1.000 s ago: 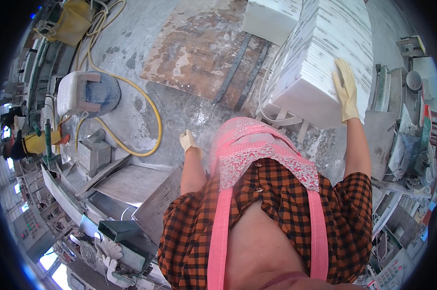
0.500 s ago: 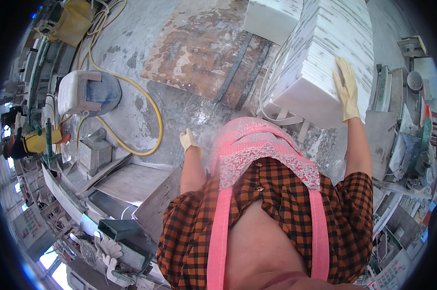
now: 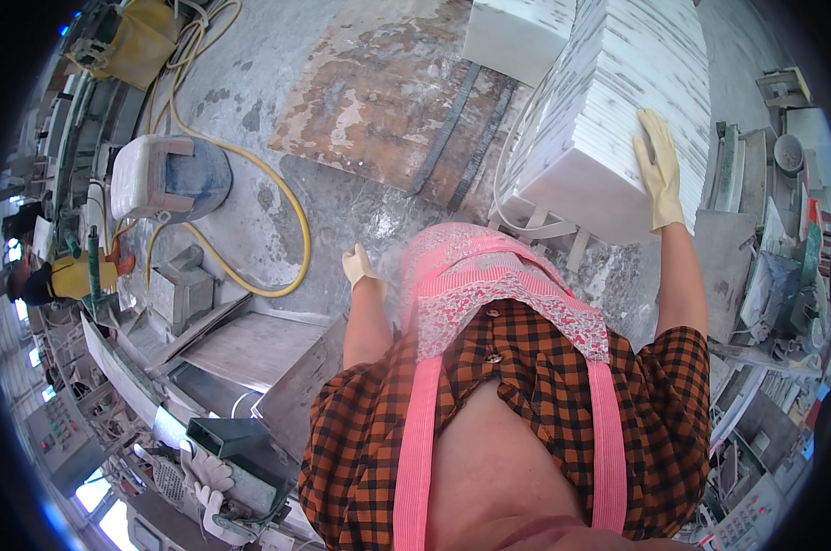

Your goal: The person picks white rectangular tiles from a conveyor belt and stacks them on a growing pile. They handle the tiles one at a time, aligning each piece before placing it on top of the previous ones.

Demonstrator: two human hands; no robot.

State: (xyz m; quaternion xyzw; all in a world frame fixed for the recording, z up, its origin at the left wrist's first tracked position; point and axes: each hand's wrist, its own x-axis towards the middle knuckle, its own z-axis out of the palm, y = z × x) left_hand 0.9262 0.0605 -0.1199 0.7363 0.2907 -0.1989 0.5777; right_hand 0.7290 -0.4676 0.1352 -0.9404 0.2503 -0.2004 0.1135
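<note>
My right hand [image 3: 658,170], in a cream rubber glove, lies flat with its fingers stretched out along a long row of white stone slabs [image 3: 608,101]. The slabs stand on edge, pressed face to face, with grey streaks along their upper edges; a smooth white face [image 3: 576,188] closes the near end. My left hand [image 3: 359,266], gloved the same way, hangs at my left side over the grey floor, away from the slabs. Its fingers look loosely curled in, with nothing visible in them.
A stained wooden board [image 3: 370,101] with two dark strips lies ahead. Another white block [image 3: 521,41] stands beside the row. A yellow hose [image 3: 296,211] loops past a blue-and-white drum [image 3: 195,179]. Metal troughs [image 3: 250,349] are at left; a person [image 3: 67,277] is at far left.
Both my hands stay where they were. At the far left, the other person has shifted posture slightly.
</note>
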